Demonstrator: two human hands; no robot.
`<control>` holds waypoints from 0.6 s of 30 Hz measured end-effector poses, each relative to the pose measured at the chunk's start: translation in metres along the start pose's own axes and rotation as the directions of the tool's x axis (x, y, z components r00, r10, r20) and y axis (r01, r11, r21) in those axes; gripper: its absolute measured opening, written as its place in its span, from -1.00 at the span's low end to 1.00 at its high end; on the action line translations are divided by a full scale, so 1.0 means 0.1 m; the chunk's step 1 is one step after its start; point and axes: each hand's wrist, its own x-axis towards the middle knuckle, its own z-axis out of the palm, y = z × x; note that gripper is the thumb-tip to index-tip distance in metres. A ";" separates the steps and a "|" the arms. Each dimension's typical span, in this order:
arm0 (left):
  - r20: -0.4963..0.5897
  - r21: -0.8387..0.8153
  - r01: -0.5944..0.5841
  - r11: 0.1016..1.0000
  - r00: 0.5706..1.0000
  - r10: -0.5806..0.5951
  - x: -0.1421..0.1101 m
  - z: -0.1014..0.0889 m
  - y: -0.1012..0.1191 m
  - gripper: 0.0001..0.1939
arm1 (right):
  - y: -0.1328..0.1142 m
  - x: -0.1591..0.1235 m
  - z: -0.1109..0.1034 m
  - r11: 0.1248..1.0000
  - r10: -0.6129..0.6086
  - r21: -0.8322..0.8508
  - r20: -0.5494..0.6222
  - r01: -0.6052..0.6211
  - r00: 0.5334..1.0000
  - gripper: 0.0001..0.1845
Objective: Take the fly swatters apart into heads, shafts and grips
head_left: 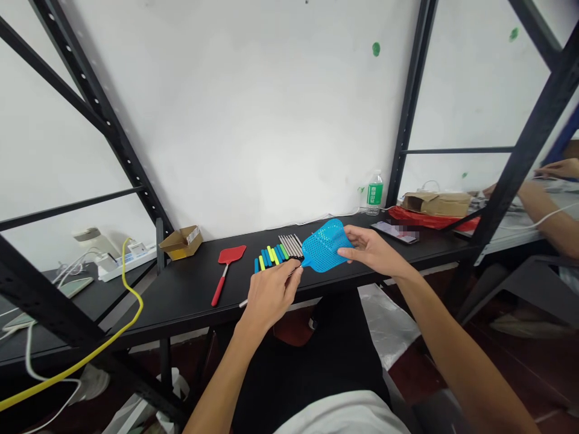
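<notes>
A blue perforated fly swatter head point(326, 247) is held up over the black table's front part. My right hand point(368, 247) pinches its right edge between thumb and fingers. At the swatter's neck my left hand point(274, 289) is closed on a thin metal rod, most of it hidden by the fingers. A pale rod end point(243, 304) shows left of that hand. Behind my left hand lies a row of blue, yellow and green handles point(270, 255), with several thin metal rods point(291, 245) beside them. A red fly swatter point(231, 255) with a red grip lies to the left.
An open cardboard box point(181, 243) stands at the table's back left. A water bottle point(374, 193), a phone point(394, 231) and a carton point(436, 204) on red plastic are to the right. Black shelf posts flank the table point(181, 295). A yellow cable point(136, 301) hangs left; another person's arm point(549, 211) shows right.
</notes>
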 end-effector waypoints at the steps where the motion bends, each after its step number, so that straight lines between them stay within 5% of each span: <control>1: 0.006 0.006 -0.008 1.000 1.000 0.008 0.00 0.00 0.00 -0.63 | 0.01 0.00 0.00 1.000 -0.018 0.001 -0.002 0.018 1.000 -0.65; 9: 0.076 -0.041 -0.011 0.999 0.997 0.015 0.00 -0.05 0.03 -0.58 | 0.06 0.03 -0.07 0.958 -0.199 -0.227 -0.091 0.175 0.976 -0.81; 18: 0.117 -0.266 -0.018 0.964 0.992 0.050 0.02 -0.10 0.02 -0.56 | 0.07 0.02 -0.10 0.929 -0.355 -0.217 -0.302 0.299 0.885 -0.66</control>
